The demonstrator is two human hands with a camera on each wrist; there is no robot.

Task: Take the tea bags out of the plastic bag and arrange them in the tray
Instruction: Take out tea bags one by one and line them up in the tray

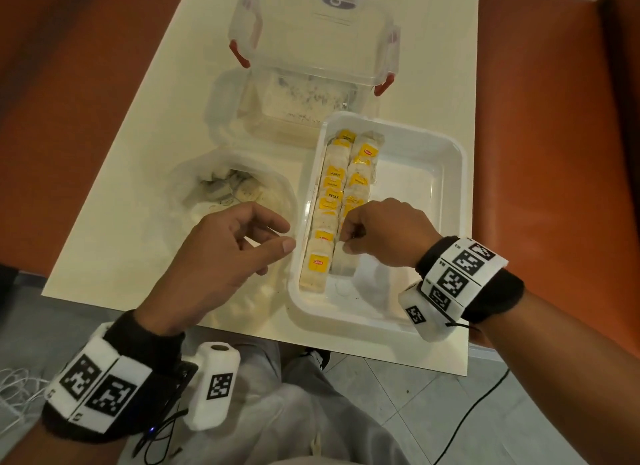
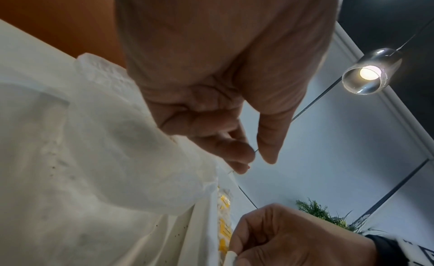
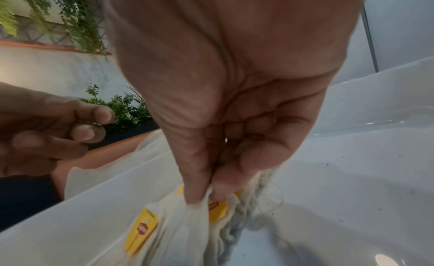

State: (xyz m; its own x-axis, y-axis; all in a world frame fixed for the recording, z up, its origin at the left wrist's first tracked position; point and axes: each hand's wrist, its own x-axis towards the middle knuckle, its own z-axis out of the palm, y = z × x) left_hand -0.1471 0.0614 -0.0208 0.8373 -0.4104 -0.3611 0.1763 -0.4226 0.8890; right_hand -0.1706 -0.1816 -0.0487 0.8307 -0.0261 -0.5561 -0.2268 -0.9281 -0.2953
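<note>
A white tray (image 1: 412, 201) holds two rows of tea bags (image 1: 332, 194) with yellow tags along its left side. My right hand (image 1: 346, 244) pinches the top of a tea bag (image 1: 343, 262) at the near end of the second row. In the right wrist view, thumb and forefinger of the right hand (image 3: 206, 195) squeeze the tea bag's paper (image 3: 187, 223) beside a yellow tag (image 3: 140, 231). My left hand (image 1: 282, 236) hovers between the plastic bag (image 1: 221, 187) and the tray, with fingers loosely curled and holding nothing. More tea bags lie inside the plastic bag.
A clear lidded box (image 1: 311, 66) with red latches stands behind the tray on the cream table (image 1: 156, 135). The tray's right half is bare. Orange seating flanks the table. My knees and a cable are below the near edge.
</note>
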